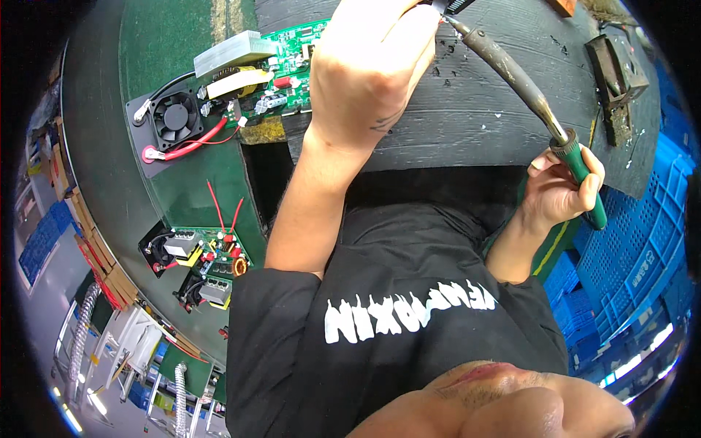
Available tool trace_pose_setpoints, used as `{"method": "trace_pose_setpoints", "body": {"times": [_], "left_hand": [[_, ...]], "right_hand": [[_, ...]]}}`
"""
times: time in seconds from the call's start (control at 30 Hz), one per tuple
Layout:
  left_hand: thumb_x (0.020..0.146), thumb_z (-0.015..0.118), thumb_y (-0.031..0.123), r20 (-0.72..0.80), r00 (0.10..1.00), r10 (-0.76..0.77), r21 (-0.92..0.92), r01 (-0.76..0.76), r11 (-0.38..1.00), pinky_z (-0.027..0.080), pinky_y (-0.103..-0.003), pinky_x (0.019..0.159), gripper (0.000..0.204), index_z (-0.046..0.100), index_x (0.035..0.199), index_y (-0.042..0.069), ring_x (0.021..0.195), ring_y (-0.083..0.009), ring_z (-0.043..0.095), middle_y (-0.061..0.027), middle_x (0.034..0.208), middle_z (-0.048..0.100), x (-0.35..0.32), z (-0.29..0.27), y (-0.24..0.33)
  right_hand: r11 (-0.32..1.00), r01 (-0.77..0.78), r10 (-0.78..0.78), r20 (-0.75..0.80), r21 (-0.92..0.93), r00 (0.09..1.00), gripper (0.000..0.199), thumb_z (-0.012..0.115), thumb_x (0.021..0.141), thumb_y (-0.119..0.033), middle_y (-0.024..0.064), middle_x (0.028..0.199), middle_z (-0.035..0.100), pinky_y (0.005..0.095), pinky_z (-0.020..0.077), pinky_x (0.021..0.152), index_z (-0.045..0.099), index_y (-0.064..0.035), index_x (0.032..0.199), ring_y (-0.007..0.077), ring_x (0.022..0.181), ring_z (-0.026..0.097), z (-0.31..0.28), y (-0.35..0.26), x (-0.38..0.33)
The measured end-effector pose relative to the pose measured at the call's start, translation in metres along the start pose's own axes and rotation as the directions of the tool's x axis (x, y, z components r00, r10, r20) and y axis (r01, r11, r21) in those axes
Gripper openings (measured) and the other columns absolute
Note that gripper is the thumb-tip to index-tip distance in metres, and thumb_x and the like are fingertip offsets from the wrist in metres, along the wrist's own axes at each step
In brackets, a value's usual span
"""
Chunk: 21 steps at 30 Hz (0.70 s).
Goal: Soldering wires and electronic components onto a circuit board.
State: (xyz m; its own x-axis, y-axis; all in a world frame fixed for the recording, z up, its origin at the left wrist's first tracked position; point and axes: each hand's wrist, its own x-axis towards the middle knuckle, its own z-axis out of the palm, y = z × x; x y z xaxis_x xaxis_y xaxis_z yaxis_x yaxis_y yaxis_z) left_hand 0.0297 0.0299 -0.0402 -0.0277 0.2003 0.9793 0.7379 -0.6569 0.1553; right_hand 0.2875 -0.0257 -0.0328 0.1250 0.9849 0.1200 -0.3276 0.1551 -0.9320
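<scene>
My right hand (pixel 553 188) grips the green handle of a soldering iron (pixel 511 77), its long metal barrel slanting up and left. The iron's tip is at the fingers of my left hand (pixel 371 69), next to a small black ribbed part (pixel 458 6) at the upper picture edge. My left hand is closed, its knuckles toward me, and its fingertips are mostly hidden. What it grips I cannot make out. Partly behind that hand lies a green circuit board (pixel 292 51) with a silver heat sink (pixel 232 54). A black fan (pixel 175 119) and a thick red cable are wired to it.
The black bench top (pixel 504 139) is worn and dotted with solder specks. At its right stands a dark metal holder (pixel 617 73). Blue crates (pixel 635 248) stand beyond the bench. More circuit boards (pixel 215 248) with red wires lie on the green surface at left.
</scene>
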Motion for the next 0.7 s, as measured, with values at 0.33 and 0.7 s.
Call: {"method": "trace_pose_setpoints", "body": {"times": [0.33,0.7], "left_hand": [[0.068,0.068,-0.003,0.030,0.999,-0.016,0.018,0.015,1.000,0.053,-0.032,0.070,0.020,0.065,0.088,-0.004,0.079,-0.0280,0.063,-0.0162,0.092,0.066,0.000,-0.002,0.003],[0.067,0.068,-0.003,0.088,0.993,-0.076,0.060,0.071,0.996,0.053,-0.032,0.071,0.019,0.065,0.086,-0.004,0.079,-0.0276,0.063,-0.0160,0.092,0.066,0.004,-0.006,0.006]], "right_hand": [[0.992,0.101,-0.118,0.280,0.073,0.953,0.038,0.049,0.082,-0.028,0.0229,0.088,0.060,0.0273,0.0478,0.045,0.055,-0.0012,0.109,0.0251,0.054,0.057,-0.011,0.006,0.007],[0.996,-0.020,-0.003,0.280,0.081,0.960,0.042,0.051,0.086,-0.035,0.0214,0.079,0.062,0.0264,0.0480,0.042,0.051,-0.0005,0.109,0.0234,0.049,0.057,-0.013,-0.004,0.006]]}}
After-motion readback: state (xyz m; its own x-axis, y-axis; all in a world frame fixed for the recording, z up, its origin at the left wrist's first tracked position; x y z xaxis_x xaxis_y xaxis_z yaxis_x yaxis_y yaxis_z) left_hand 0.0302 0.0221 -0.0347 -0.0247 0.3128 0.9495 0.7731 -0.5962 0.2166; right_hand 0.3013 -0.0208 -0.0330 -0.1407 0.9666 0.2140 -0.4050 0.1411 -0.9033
